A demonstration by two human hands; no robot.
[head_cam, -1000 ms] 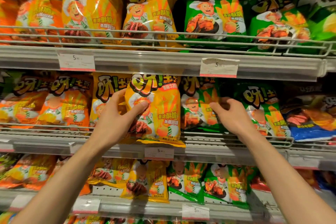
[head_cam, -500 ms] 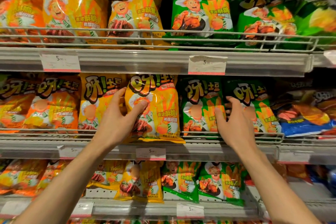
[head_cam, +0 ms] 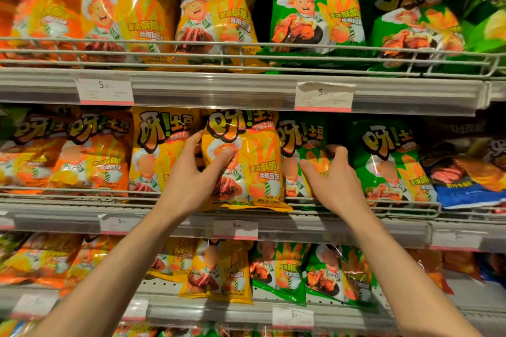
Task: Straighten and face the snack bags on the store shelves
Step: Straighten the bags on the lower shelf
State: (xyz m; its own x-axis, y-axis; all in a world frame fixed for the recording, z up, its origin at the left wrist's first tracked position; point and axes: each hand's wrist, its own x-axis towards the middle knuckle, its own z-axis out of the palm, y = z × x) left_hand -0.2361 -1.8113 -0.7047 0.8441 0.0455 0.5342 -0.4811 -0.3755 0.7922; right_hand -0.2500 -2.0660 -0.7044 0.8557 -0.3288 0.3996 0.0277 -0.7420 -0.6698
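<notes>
On the middle shelf a yellow snack bag (head_cam: 254, 161) stands upright, its bottom edge over the wire front rail. My left hand (head_cam: 191, 175) grips its left edge, thumb on the front and fingers behind. Right of it stands a green snack bag (head_cam: 301, 139), partly behind the yellow one. My right hand (head_cam: 331, 178) holds that green bag, thumb across its front and fingers curled round its right edge. A second green bag (head_cam: 388, 161) stands just to the right.
Orange bags (head_cam: 90, 156) and another yellow bag (head_cam: 156, 150) fill the middle shelf's left; a blue bag (head_cam: 465, 175) lies at its right. Wire rails (head_cam: 82, 194) front each shelf. Upper shelf (head_cam: 219, 85) and lower shelf (head_cam: 219, 309) hold more yellow, orange and green bags.
My right hand moved left from the gap between the two green bags and took hold of the left green bag. My left hand kept its grip on the yellow bag.
</notes>
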